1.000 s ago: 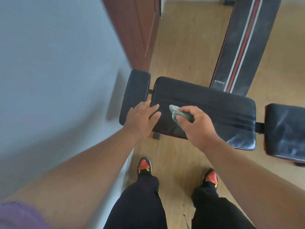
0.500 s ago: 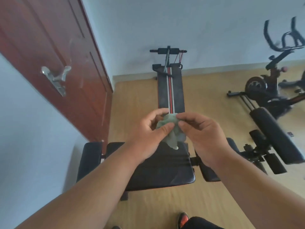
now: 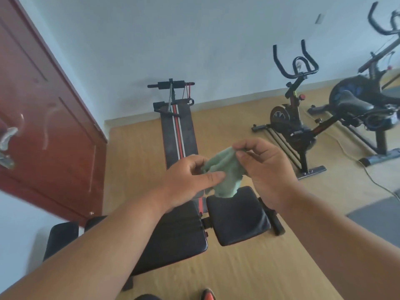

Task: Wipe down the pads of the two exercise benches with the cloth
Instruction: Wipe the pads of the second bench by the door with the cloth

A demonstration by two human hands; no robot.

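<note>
Cloth [image 3: 225, 172], pale green and crumpled, is held up in the air above the near bench [image 3: 238, 215], clear of every pad. Both hands have it: the left hand [image 3: 186, 180] pinches its left edge between thumb and curled fingers, and the right hand [image 3: 266, 167] pinches its upper right corner with thumb and fingertip, the other fingers loosely bent. The lower hem hangs just over the near bench's seat pad.

Judging by this, the step in hand is refolding or turning the cloth to a fresh face, a pause between wiping passes and not a wipe itself. The striped bench [image 3: 179, 135] lies beyond the near bench, towards the wall, and is untouched by either hand.

The next move likely calls for bunching the cloth into one hand, then reaching past the near bench and pressing it flat on the striped pad.
</note>
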